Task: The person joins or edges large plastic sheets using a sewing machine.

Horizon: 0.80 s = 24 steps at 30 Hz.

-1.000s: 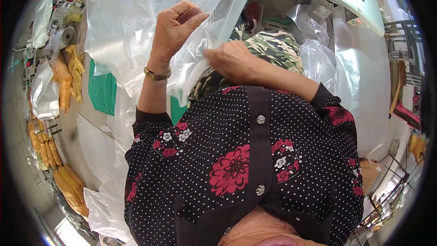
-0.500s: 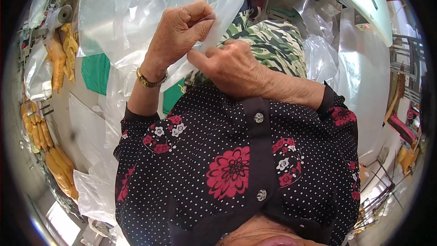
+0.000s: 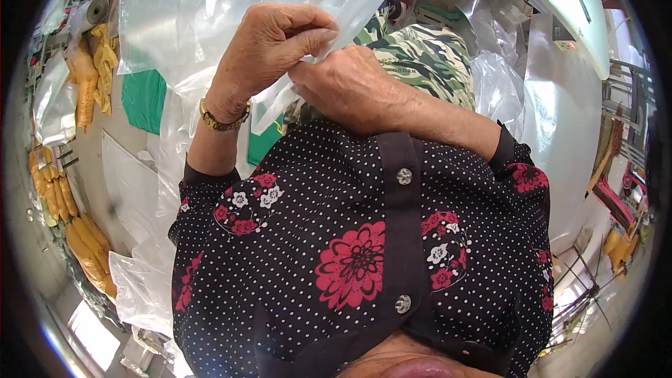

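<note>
A large clear plastic sheet (image 3: 189,35) spreads across the upper left, its folded edge running up to the right past my hands. My left hand (image 3: 269,52), with a gold watch on the wrist, pinches that edge between thumb and fingers. Right beside it, my right hand (image 3: 350,87) is closed on the same plastic, just below and to the right. A narrow end of the plastic hangs down beneath both hands. The right fingertips are partly tucked out of sight.
Camouflage cloth (image 3: 427,59) covers my lap. A white table (image 3: 553,0) stands at the upper right, with crumpled clear plastic (image 3: 497,87) below it. Green material (image 3: 143,100) shows through at the left. Yellow bundles (image 3: 89,248) lie along the far left, near a roll (image 3: 96,10).
Both hands have shifted slightly; the right hand has moved up and closer against the left. The plastic's hanging end now shows longer below them.
</note>
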Tool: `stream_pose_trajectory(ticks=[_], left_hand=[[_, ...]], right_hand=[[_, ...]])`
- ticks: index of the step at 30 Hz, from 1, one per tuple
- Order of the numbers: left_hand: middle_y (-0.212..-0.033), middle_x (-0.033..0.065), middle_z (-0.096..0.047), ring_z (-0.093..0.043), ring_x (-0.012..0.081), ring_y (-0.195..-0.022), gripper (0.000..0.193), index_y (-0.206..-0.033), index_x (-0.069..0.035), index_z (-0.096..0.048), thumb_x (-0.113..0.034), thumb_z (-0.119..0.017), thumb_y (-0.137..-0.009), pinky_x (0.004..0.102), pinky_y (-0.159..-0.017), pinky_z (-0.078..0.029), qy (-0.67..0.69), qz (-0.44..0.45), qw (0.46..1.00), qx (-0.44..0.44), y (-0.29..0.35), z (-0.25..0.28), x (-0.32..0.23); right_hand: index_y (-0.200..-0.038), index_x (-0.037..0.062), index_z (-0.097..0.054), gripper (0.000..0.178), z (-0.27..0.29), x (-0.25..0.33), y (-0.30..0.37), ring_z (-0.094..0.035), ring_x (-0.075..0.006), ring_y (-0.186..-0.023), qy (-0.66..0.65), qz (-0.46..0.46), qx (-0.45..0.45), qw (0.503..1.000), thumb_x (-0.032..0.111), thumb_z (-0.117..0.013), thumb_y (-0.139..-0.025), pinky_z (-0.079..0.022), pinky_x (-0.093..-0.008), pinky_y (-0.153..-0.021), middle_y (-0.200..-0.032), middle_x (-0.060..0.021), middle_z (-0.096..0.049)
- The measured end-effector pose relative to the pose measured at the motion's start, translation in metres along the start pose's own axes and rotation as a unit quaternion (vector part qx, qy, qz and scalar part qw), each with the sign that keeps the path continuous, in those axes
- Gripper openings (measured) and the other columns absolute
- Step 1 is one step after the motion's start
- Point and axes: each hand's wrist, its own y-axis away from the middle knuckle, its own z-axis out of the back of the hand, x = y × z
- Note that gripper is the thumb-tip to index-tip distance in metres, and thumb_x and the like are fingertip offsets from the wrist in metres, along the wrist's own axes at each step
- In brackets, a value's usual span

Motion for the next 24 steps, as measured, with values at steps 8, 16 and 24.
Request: stream_pose_trajectory(ticks=[8,16,24], left_hand=[[-0.071,0.0059,-0.067,-0.056,0.0055,-0.066,0.014,-0.095,0.005,-0.068,-0.005,-0.065,-0.085,0.0233,-0.060,-0.049,-0.077,-0.006,0.997,0.000,0.001,0.009,-0.003],[-0.069,0.0076,-0.065,-0.053,0.0055,-0.064,0.014,-0.094,0.006,-0.066,-0.007,-0.064,-0.089,0.0243,-0.059,-0.048,-0.104,-0.051,0.993,0.021,0.001,0.011,0.000],[-0.070,0.0006,-0.063,-0.053,0.0040,-0.065,0.016,-0.087,0.004,-0.067,-0.012,-0.065,-0.091,0.0203,-0.058,-0.046,-0.019,0.055,0.998,0.025,-0.006,0.004,0.004]], right_hand=[[-0.085,0.0010,-0.065,0.013,0.000,0.001,-0.012,-0.068,-0.0349,-0.072,0.011,0.029,0.003,1.000,0.009,-0.062,-0.074,-0.053,-0.0456,-0.062,-0.075,-0.0170,-0.067],[-0.084,0.0006,-0.067,0.012,0.006,0.005,-0.016,-0.068,-0.0344,-0.080,-0.022,0.002,0.063,0.998,0.008,-0.064,-0.074,-0.054,-0.0443,-0.066,-0.081,-0.0178,-0.069],[-0.085,-0.0009,-0.069,0.016,-0.009,-0.005,-0.021,-0.068,-0.0339,-0.081,-0.012,0.019,0.033,0.999,0.007,-0.067,-0.071,-0.055,-0.0426,-0.068,-0.088,-0.0154,-0.070]])
